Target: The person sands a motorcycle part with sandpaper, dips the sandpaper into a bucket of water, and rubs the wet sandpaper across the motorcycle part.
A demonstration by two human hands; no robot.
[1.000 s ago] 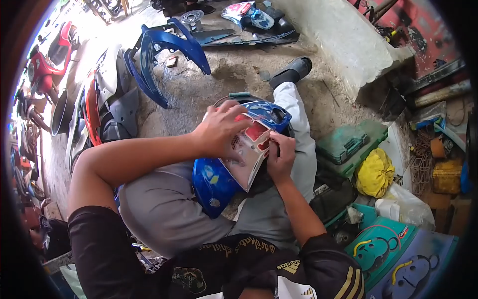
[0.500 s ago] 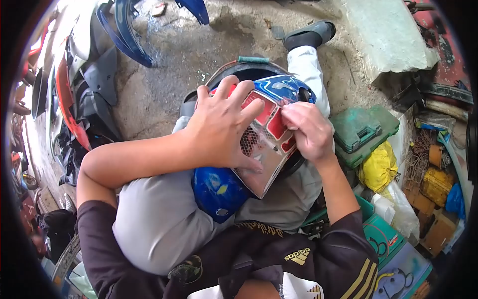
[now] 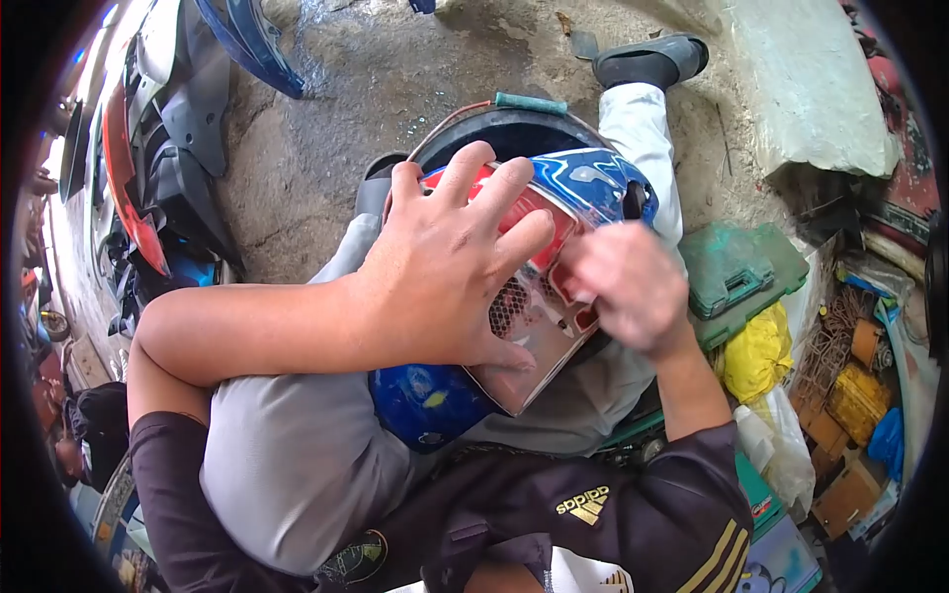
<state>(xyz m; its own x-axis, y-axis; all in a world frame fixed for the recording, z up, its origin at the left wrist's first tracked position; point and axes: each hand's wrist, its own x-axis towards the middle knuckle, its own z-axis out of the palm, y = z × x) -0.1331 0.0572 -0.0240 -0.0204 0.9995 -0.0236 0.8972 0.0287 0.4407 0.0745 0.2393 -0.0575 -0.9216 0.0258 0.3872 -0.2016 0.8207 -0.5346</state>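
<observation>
On my lap lies a blue painted panel (image 3: 425, 403), over a black bucket (image 3: 499, 127) with a green-handled rim. A red and clear patterned sheet (image 3: 542, 346) rests on the panel. My left hand (image 3: 460, 257) is spread wide over the sheet, fingers apart, pressing on it. My right hand (image 3: 628, 285) is at the sheet's right edge with its fingers curled together; it is blurred by motion, and what it pinches is too small to name.
A green case (image 3: 746, 282) and a yellow bag (image 3: 759, 351) lie to the right, by a pale concrete block (image 3: 811, 89). Dark and orange panels (image 3: 129, 183) lean at the left. A blue part (image 3: 257, 49) sits at the top left.
The view has tilted down and come closer to my lap. My left hand stays spread on the sheet, while my right hand has shifted along its right edge and is now blurred.
</observation>
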